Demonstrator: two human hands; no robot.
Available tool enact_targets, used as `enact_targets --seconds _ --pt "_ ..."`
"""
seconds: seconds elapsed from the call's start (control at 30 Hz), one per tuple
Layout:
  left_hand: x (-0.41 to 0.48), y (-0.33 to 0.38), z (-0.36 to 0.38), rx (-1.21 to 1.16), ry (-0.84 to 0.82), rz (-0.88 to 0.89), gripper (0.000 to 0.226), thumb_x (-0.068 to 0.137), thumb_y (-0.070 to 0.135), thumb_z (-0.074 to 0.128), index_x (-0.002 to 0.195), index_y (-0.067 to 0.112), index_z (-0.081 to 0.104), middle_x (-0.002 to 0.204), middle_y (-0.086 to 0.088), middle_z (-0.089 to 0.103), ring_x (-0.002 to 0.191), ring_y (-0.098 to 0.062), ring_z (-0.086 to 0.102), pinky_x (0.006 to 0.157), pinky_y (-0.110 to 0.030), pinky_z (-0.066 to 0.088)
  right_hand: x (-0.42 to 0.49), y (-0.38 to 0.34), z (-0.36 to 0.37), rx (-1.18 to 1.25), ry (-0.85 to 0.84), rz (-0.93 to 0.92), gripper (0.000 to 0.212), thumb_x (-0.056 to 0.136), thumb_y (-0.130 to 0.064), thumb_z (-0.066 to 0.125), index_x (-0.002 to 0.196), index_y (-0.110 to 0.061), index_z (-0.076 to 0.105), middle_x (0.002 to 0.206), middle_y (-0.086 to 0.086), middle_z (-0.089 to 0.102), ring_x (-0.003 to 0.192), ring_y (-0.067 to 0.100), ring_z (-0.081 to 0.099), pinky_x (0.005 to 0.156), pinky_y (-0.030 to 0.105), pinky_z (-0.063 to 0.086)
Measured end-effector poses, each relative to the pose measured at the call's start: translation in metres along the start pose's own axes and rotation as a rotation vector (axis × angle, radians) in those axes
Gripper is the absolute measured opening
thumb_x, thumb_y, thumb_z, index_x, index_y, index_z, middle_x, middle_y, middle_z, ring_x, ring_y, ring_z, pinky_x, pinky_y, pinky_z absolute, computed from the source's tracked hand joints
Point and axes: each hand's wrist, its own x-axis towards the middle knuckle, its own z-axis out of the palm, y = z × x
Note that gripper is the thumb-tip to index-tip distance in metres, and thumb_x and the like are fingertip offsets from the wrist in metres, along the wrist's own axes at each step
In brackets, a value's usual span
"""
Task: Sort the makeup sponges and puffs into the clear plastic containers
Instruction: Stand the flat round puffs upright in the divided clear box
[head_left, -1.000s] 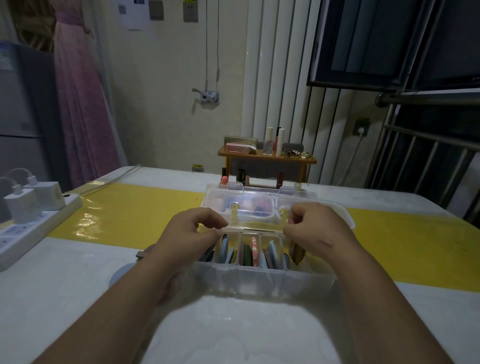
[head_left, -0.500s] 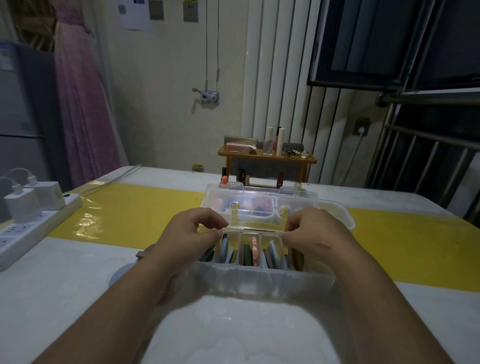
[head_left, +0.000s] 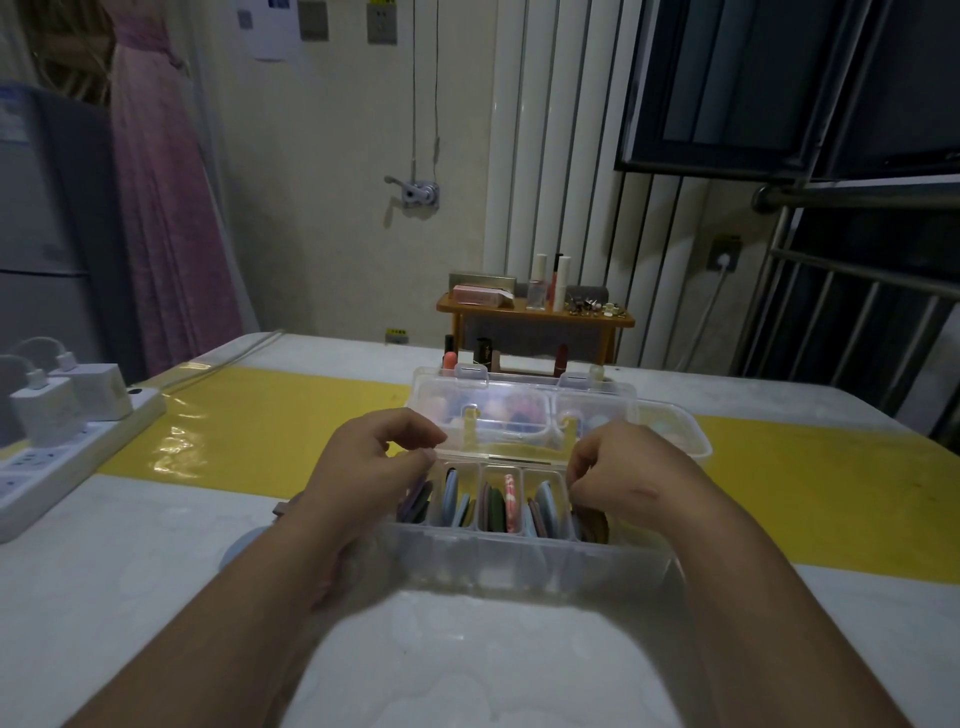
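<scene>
clear plastic container (head_left: 524, 564), glossy yellow table strip (head_left: 249, 421)

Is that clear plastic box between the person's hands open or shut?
Open. The clear box has its lid standing up at the back, and the flat puffs sit on edge in uncovered compartments.

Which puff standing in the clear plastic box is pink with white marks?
The pink, white-marked puff in the middle compartment; its neighbours are plain green, blue or mauve.
</scene>
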Motion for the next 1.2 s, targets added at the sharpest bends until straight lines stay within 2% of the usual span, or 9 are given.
enact_targets --seconds 0.17,0.37,0.47,0.57,0.63,0.77,0.9,1.07,1.2 --pt "0.001 -0.002 -0.001 -0.049 0.044 -0.034 0.021 0.085 -0.002 0.067 0.082 0.018 0.074 0.083 -0.001 0.071 0.072 -0.001 0.061 0.063 -0.009 0.045 0.002 -0.002 0.004 -0.081 0.027 0.015 0.012 0.081 -0.017 0.065 0.080 -0.023 0.076 0.078 -0.003 0.071 0.078 0.017 0.066 0.077 0.038 0.061" --pt "0.005 -0.008 -0.002 -0.066 0.107 -0.098 0.030 0.083 -0.005 0.061 0.078 0.021 0.074 0.082 0.002 0.072 0.082 -0.014 0.066 0.073 -0.030 0.050 -0.001 0.003 -0.002 -0.036 -0.050 0.004 0.019 0.086 -0.016 0.062 0.091 -0.022 0.079 0.086 -0.004 0.073 0.082 0.014 0.065 0.081 0.035 0.059" --pt "0.008 -0.010 -0.007 -0.100 0.143 -0.190 0.039 0.083 -0.009 0.052 0.077 0.023 0.072 0.085 0.005 0.071 0.079 -0.011 0.063 0.069 -0.033 0.052 -0.003 0.004 -0.005 -0.004 -0.062 -0.009 0.018 0.087 -0.012 0.068 0.091 -0.025 0.079 0.089 -0.008 0.073 0.085 0.010 0.064 0.082 0.030 0.057" --pt "0.011 -0.017 -0.018 -0.128 0.218 -0.313 0.047 0.080 -0.013 0.041 0.080 0.021 0.073 0.094 0.002 0.068 0.092 -0.019 0.061 0.069 -0.049 0.061 -0.001 0.004 -0.005 0.004 -0.010 0.007 0.016 0.082 -0.013 0.074 0.079 -0.028 0.075 0.085 -0.007 0.071 0.084 0.012 0.064 0.084 0.035 0.058" --pt "0.012 -0.019 -0.024 -0.122 0.263 -0.391 0.051 0.077 -0.016 0.035 0.082 0.018 0.072 0.099 -0.002 0.064 0.089 -0.025 0.062 0.064 -0.047 0.062 -0.001 0.004 -0.007 -0.018 0.025 0.012 0.013 0.080 -0.015 0.077 0.076 -0.027 0.074 0.082 -0.005 0.070 0.082 0.014 0.064 0.082 0.037 0.059" --pt "0.012 -0.024 -0.031 0.258 0.204 -0.438 0.042 0.081 -0.010 0.045 0.093 0.022 0.071 0.093 0.004 0.066 0.064 -0.010 0.066 0.066 -0.031 0.054 -0.001 0.001 -0.005 -0.049 0.014 0.015 0.009 0.077 -0.016 0.078 0.077 -0.025 0.075 0.082 -0.004 0.070 0.082 0.016 0.065 0.081 0.038 0.059" --pt "0.013 -0.034 -0.030 0.665 0.016 -0.433 0.021 0.081 0.023 0.074 0.100 0.029 0.071 0.107 0.003 0.070 0.096 -0.023 0.062 0.083 -0.034 0.051 0.001 -0.002 0.005 -0.117 0.002 0.016 0.007 0.080 -0.019 0.074 0.080 -0.026 0.076 0.082 -0.004 0.069 0.081 0.017 0.066 0.079 0.039 0.060" --pt "0.012 -0.032 -0.028 0.738 -0.041 -0.424 0.001 0.083 0.032 0.072 0.083 0.032 0.072 0.099 0.005 0.071 0.099 -0.024 0.062 0.084 -0.033 0.051 0.001 -0.001 0.001 -0.070 0.035 -0.011 0.015 0.082 -0.013 0.067 0.079 -0.026 0.074 0.081 -0.005 0.068 0.081 0.015 0.064 0.079 0.037 0.059" --pt "0.013 -0.034 -0.031 0.677 -0.147 -0.451 0.014 0.084 0.022 0.066 0.073 0.019 0.074 0.080 -0.002 0.069 0.081 -0.024 0.062 0.074 -0.031 0.053 0.000 -0.001 0.000 0.010 0.098 -0.035 0.018 0.078 -0.010 0.061 0.073 -0.027 0.067 0.078 -0.007 0.066 0.079 0.015 0.062 0.076 0.039 0.059"
